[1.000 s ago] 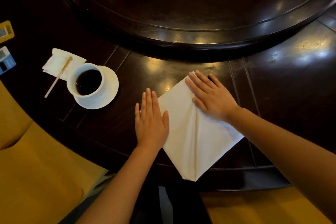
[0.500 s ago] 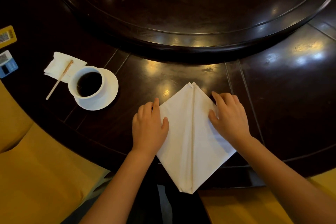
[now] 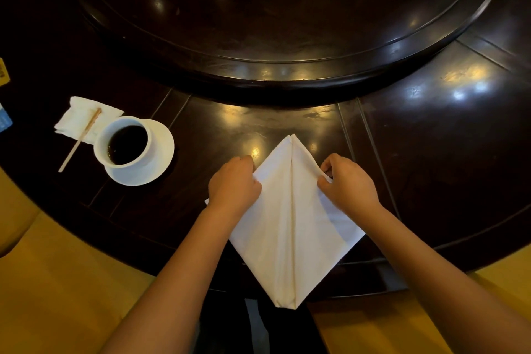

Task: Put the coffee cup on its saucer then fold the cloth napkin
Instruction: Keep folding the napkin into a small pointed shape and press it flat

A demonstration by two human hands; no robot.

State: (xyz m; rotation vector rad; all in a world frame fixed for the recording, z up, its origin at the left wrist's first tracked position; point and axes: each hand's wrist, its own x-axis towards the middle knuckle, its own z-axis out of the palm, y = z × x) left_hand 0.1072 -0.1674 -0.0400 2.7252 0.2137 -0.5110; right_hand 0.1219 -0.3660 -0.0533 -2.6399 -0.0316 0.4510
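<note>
White cloth napkin (image 3: 290, 221) lies as a kite on the worktop (image 3: 431, 152), its lower tip overhanging the near edge. Our left hand (image 3: 234, 184) and right hand (image 3: 349, 182) pinch its side flaps, fingers curled. At ten o'clock, the coffee cup (image 3: 125, 142) sits on its saucer (image 3: 161, 152).

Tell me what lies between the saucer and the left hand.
Nothing: in the head view only bare dark table shows between the saucer and the left hand, which pinches the cloth napkin at its left edge.
</note>
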